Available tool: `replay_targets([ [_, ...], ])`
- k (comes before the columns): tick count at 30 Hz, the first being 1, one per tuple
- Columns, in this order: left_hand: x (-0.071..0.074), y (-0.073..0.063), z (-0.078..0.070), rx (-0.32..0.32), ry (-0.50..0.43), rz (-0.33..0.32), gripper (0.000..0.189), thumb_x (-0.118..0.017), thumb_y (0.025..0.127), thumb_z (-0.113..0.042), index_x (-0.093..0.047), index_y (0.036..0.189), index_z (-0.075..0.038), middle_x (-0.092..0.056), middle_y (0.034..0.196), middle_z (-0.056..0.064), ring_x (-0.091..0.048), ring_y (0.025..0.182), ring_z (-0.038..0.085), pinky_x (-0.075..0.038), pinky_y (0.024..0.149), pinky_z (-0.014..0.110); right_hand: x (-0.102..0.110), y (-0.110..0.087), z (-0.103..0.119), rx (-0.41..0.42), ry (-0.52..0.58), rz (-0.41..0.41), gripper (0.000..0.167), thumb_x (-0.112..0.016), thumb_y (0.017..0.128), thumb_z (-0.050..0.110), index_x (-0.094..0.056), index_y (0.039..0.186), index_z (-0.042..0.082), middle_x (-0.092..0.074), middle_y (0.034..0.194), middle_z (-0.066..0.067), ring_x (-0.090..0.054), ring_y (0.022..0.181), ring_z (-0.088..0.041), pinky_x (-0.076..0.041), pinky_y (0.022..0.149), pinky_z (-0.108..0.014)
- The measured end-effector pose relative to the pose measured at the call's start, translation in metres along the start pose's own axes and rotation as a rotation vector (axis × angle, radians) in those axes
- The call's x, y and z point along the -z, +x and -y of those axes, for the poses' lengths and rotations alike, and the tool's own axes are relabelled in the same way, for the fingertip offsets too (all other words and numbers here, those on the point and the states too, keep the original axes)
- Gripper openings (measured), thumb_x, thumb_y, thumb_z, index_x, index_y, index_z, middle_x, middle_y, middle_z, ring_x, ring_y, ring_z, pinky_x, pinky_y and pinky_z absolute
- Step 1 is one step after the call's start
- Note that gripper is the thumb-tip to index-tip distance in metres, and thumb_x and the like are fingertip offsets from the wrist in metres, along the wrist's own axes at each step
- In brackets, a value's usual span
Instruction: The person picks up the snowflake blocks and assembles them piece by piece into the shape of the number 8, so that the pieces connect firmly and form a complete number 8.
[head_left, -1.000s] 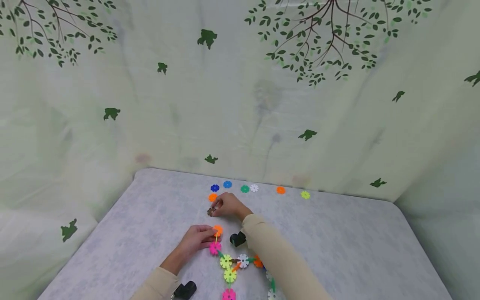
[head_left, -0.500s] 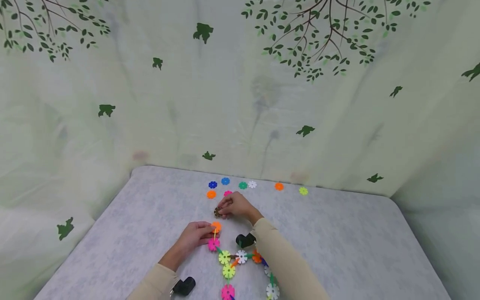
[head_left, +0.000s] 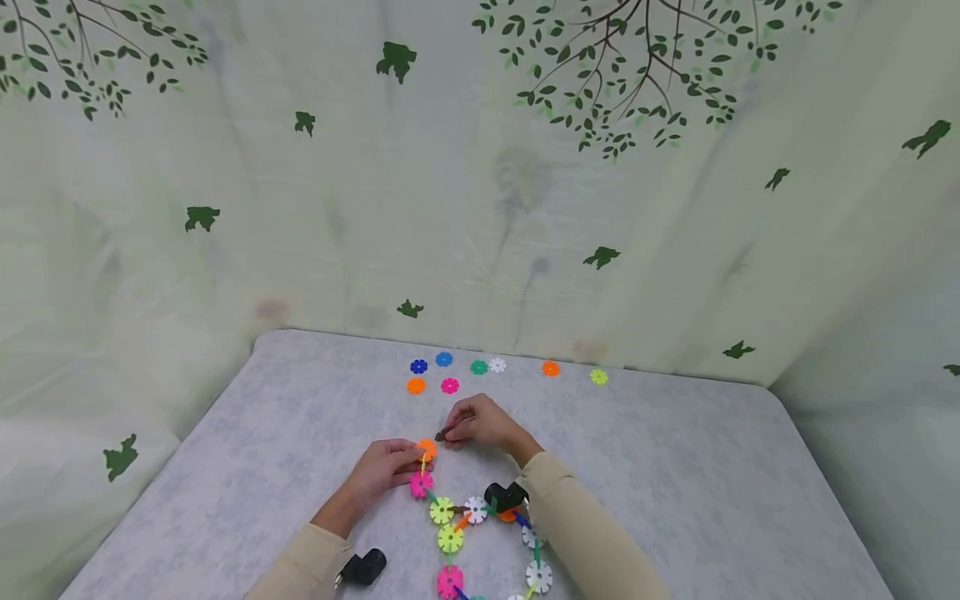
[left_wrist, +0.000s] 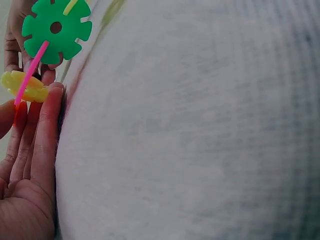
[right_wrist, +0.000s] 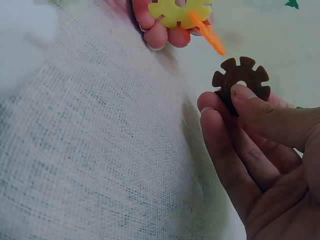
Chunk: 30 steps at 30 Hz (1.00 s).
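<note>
The person's right hand [head_left: 487, 421] pinches a brown disc [right_wrist: 245, 72] between thumb and fingers, most of its slots standing free past the thumb tip. Facing those fingertips, near but apart, is the orange disc [head_left: 427, 450], which the left hand [head_left: 386, 467] grips at the end of a chain [head_left: 450, 539] of slotted discs trailing towards the person from the left fingers. A yellow disc [right_wrist: 182, 12], slotted into the orange one, sits right against the left fingertips. To me the step looks like adding the brown disc. Brown and orange stand roughly crosswise, which suits a slot-to-slot fit; I'd line up one free slot on each, then push straight in, without twisting. The left fingers would do best to brace the orange disc itself, so the push doesn't bend the joint beside them. I'd also mind the black device [head_left: 505, 497] at the right wrist: it hangs over the chain, and I can't tell whether they touch
</note>
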<state>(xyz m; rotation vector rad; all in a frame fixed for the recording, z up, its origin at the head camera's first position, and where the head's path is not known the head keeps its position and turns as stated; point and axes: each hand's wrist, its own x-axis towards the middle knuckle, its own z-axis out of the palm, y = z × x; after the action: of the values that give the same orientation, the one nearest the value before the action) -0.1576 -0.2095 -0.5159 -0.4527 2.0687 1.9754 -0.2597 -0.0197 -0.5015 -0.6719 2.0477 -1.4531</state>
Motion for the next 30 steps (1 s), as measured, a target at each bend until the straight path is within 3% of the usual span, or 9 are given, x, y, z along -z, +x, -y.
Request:
replay_targets([
  [11,0.003,0.001,0.002,-0.023,-0.031,0.039,0.023,-0.060,0.096,-0.014,-0.063,0.104,0.008,-0.072,0.093,0.013,-0.068,0.082,0.017,-0.057,0.074,0.027,-0.002,0.006,0.004,0.061,-0.165,0.023,0.007,-0.072,0.082,-0.004,-0.070,0.081,0.002,-0.073,0.084,-0.007,-0.065,0.067,-0.012,-0.056,0.066,-0.025],
  [21,0.000,0.003,0.001,-0.018,-0.015,-0.008,0.023,-0.059,0.096,-0.012,-0.063,0.105,0.008,-0.072,0.093,0.014,-0.069,0.082,0.018,-0.058,0.074,0.029,0.001,0.007,0.007,0.099,-0.187,0.039,0.005,-0.073,0.082,-0.002,-0.073,0.084,0.003,-0.073,0.085,-0.009,-0.063,0.068,-0.010,-0.055,0.065,-0.024],
  [30,-0.004,0.001,0.002,-0.025,-0.016,-0.067,0.018,-0.057,0.096,-0.007,-0.065,0.101,0.008,-0.072,0.090,0.015,-0.069,0.079,0.019,-0.058,0.071,0.029,-0.005,0.008,0.014,0.140,-0.261,0.020,0.007,-0.075,0.080,-0.001,-0.075,0.080,0.006,-0.072,0.077,0.000,-0.062,0.066,-0.009,-0.054,0.066,-0.022],
])
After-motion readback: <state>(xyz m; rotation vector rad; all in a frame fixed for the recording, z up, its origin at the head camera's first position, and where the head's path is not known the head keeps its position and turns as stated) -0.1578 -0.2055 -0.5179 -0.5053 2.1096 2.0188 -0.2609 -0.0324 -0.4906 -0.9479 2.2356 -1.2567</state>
